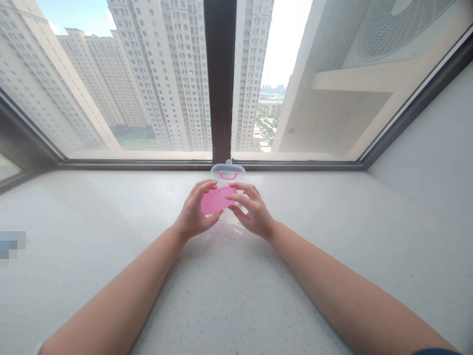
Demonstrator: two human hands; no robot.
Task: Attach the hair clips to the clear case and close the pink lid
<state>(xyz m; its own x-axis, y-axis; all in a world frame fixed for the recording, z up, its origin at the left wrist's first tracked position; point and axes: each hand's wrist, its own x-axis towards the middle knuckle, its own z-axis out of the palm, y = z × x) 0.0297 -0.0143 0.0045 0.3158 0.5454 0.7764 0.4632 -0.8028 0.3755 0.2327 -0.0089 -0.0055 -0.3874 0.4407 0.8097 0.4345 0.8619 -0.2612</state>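
Observation:
Between my hands is a pink oval plastic piece, tilted above the sill, that looks like part of a small case. My left hand grips its left end, fingers along the top and thumb below. On the right end, my right hand holds it with curved, spread fingertips. Just behind stands a clear oval lid with a pink handle; whether it is joined to the pink piece is hidden. Small clear bits show under the pink piece, too small to name. A tiny ring-like item lies near my thumbs.
The pale speckled window sill spreads around my forearms. A dark window frame rises behind the lid, with tall buildings outside. A white wall bounds the right side. A blurred-out patch is at the far left.

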